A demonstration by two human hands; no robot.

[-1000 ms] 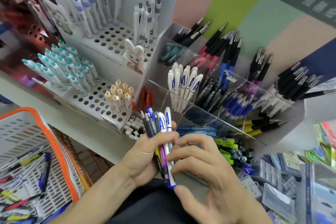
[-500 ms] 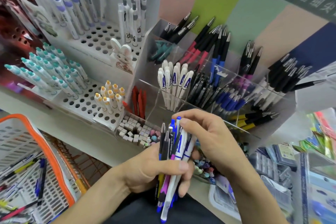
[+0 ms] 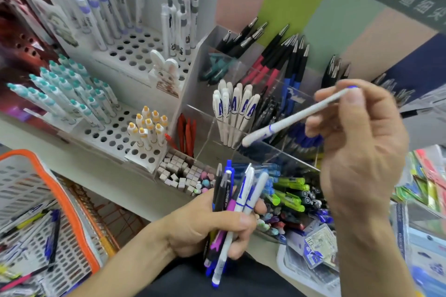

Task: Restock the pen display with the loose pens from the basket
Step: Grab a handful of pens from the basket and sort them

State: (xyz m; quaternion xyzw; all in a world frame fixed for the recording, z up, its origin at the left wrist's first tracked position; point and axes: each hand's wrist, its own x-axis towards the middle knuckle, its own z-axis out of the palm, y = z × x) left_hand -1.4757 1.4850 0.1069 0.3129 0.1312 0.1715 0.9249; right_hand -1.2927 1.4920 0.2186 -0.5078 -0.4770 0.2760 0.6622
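My left hand (image 3: 205,229) grips a bundle of pens (image 3: 235,196), white, black, blue and purple, held upright below the display. My right hand (image 3: 357,142) pinches one white pen with blue markings (image 3: 292,118) by its upper end, slanted, its lower end just right of the matching white pens (image 3: 235,113) standing in a clear acrylic display (image 3: 287,152). The white basket with an orange rim (image 3: 60,200) sits at the lower left with several loose pens (image 3: 52,236) inside.
White perforated racks (image 3: 113,137) hold teal-capped and yellow-capped pens at left. Black, red and blue pens (image 3: 284,60) fill the rear acrylic bins. Small erasers (image 3: 183,173) and green pens (image 3: 289,190) lie in front trays. Packaged items (image 3: 318,248) lie at the lower right.
My right hand has pulled one white pen out of the bundle and lifted it up and right toward the display. My left hand keeps the rest of the bundle.
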